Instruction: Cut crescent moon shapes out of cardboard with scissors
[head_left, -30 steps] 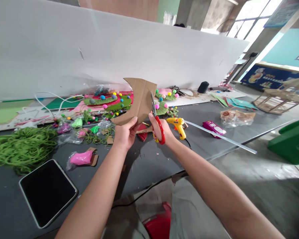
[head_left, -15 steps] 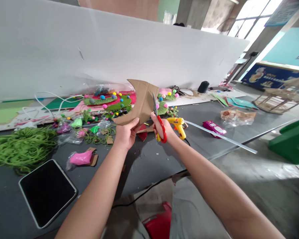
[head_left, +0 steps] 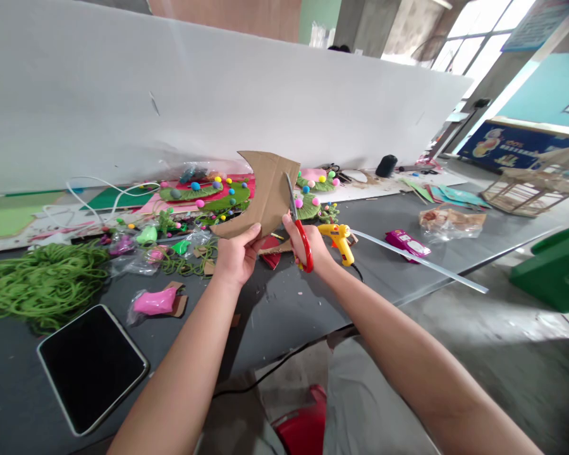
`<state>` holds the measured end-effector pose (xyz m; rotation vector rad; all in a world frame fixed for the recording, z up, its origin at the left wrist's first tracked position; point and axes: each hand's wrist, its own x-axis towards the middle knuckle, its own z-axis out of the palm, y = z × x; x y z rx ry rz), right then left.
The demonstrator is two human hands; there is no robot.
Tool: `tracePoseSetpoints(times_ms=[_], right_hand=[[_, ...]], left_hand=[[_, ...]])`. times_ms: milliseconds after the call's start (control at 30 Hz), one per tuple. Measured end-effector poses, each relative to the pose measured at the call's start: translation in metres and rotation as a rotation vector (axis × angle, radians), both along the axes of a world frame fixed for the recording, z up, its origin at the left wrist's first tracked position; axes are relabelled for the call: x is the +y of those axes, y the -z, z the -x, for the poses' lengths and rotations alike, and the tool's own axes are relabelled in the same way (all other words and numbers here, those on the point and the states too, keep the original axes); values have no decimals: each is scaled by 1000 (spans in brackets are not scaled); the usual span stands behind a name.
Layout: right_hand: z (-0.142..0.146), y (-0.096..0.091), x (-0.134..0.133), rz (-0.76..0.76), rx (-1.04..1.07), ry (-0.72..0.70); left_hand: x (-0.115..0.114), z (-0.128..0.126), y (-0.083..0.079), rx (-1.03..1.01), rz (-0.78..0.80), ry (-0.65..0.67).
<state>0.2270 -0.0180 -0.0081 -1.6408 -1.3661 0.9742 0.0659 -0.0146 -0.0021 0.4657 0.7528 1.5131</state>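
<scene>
Head view shows a curved piece of cardboard [head_left: 268,193] held up over the dark table [head_left: 270,325], and taking that cardboard as the middle of a clock, the left hand [head_left: 238,258] sits at 7 o'clock. Its thumb lies on the near face and its fingers go behind, so the lower edge is clamped between them. At 5 o'clock, the right hand [head_left: 315,244] is closed around the red handles of the scissors [head_left: 305,239]; a blade points toward 12 o'clock, lying over the cardboard's 3 o'clock edge. How far apart the blades stand, or whether one goes behind the sheet, I cannot tell. The cardboard looks light, dry and fairly stiff, with little chance of slipping; a crease running down its face could let it fold, and the thin tips at 11 and 8 o'clock would probably bend first. The broad lower part, where the left thumb presses, seems a sound place to hold, clear of the blade. The scissors should feel firm and are best held by the handles. Around them lie a yellow glue gun [head_left: 339,240] at 4 o'clock, with a pink packet [head_left: 154,301] and a tablet [head_left: 92,370] toward 8 o'clock.
</scene>
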Motion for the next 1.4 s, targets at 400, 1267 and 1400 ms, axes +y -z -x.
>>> tracePoseSetpoints(times_ms=[400, 1267, 1400], right_hand=[[-12, -8, -4, 74, -7, -67], [-22, -16, -6, 38, -91, -89], [-23, -18, -7, 41, -71, -100]], left_hand=[[6, 8, 5, 54, -4, 26], [7, 13, 0, 68, 29, 47], [6, 13, 0, 81, 20, 47]])
